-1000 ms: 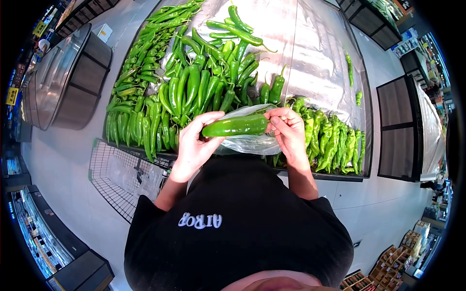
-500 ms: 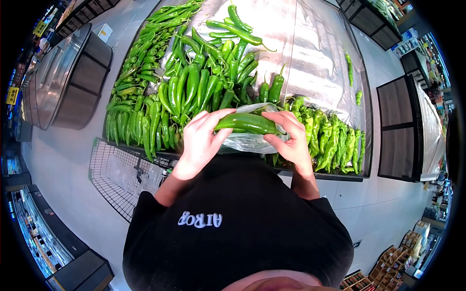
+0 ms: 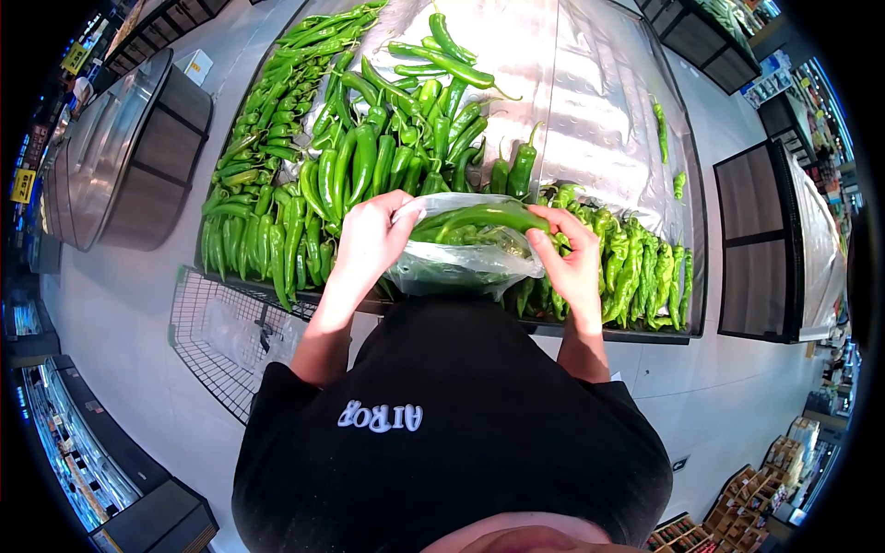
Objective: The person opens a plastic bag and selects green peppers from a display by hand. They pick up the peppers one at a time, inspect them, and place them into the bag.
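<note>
A clear plastic bag (image 3: 461, 263) with green peppers inside hangs in front of my chest, its mouth held wide. My left hand (image 3: 369, 238) grips the bag's left edge between thumb and fingers. Across the opening lies a long green pepper (image 3: 489, 217), and my right hand (image 3: 570, 251) pinches its right end, close to the bag's right rim. Behind the bag, a heap of smooth green peppers (image 3: 369, 157) lies on the display stand. Wrinkled green peppers (image 3: 631, 267) are lined up to the right of my right hand.
Thin green peppers (image 3: 253, 166) fill the stand's left side. A wire shopping cart (image 3: 217, 323) with clear plastic in it stands at the lower left. Other display bins (image 3: 147, 152) flank the stand, including a dark-framed one (image 3: 758, 244) at right.
My left hand has let go of the pepper and taken the bag's edge, opening its mouth wider. The pepper has shifted right, its right end still in my right hand.
</note>
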`<state>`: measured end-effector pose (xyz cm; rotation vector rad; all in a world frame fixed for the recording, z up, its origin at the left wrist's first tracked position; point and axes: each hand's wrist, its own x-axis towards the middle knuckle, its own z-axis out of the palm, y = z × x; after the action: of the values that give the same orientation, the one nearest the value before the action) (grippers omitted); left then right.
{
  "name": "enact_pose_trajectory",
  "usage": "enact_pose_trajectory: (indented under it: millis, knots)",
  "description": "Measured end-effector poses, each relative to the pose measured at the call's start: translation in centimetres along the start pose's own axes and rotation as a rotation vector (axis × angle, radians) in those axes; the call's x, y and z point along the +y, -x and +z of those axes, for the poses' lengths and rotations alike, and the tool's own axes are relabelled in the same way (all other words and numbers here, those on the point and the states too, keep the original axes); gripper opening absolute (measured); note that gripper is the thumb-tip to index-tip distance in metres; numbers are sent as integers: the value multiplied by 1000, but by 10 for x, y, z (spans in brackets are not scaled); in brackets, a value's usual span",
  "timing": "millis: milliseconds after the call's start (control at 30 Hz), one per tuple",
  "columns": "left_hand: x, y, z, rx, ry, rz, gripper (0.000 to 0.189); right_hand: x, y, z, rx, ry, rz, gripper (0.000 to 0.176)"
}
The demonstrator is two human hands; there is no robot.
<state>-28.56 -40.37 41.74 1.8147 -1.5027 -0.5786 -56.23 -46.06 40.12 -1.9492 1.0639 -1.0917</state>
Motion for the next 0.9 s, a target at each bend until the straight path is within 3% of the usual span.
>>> enact_pose_trajectory:
  millis: [200,333,433,533,667,800,900]
  knots:
    - [-16,1,20,-24,364,15,24,-12,2,43,41,102,-4,31]
    - [-11,8,14,-61,621,-16,24,-12,-4,58,-143,133,-36,32]
    - [-9,16,7,-82,664,-56,25,0,-10,65,-174,293,-255,33]
    - [-17,28,6,-30,813,-41,25,-19,-10,56,-248,218,-244,36]
    - [-17,39,-1,-31,924,-79,32,-25,-13,50,-354,260,-463,42]
    - [-30,35,6,-39,1122,-206,29,-12,-11,56,-442,330,-374,52]
    - [-30,29,19,14,1007,-143,32,-14,-12,62,-449,418,-390,55]
